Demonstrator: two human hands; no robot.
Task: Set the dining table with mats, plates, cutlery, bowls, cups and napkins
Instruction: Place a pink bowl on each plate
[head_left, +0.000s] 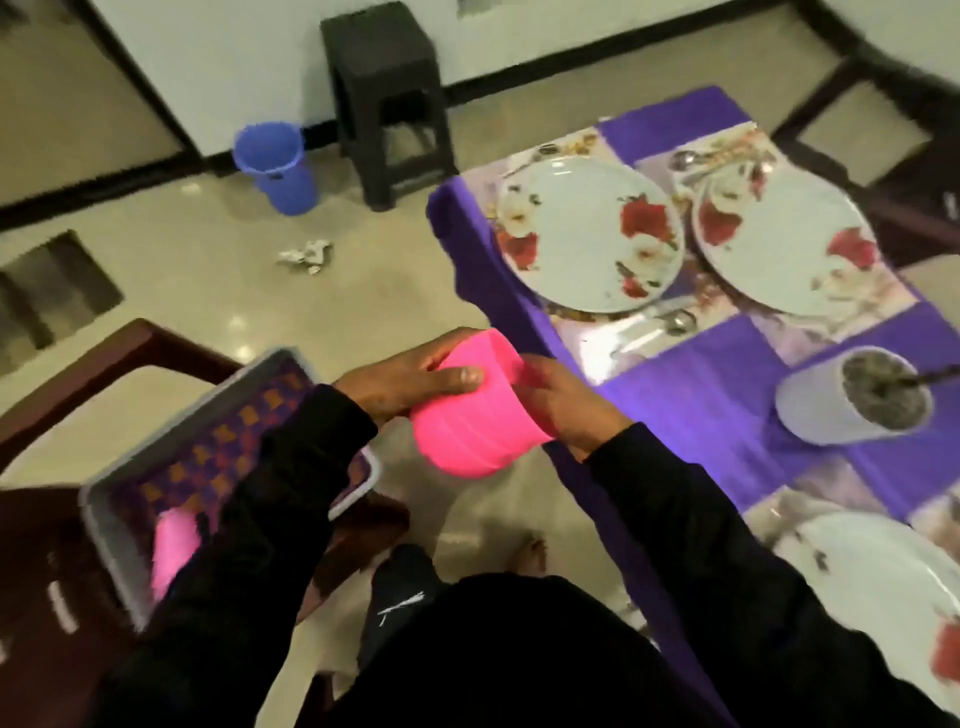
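— What sits on the floor beyond the hands?
— A blue bin (275, 166) beside a black plastic stool (387, 98), both by the white wall; crumpled paper (306, 255) lies nearer.
— And left of the hands?
— A dark wooden chair (78, 374).

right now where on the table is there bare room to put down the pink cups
Bare purple cloth lies between the near floral plate, the white holder and the bottom plate, next to the right hand gripping the pink cups with the left hand. The far end is crowded: two plates with cutlery alongside.
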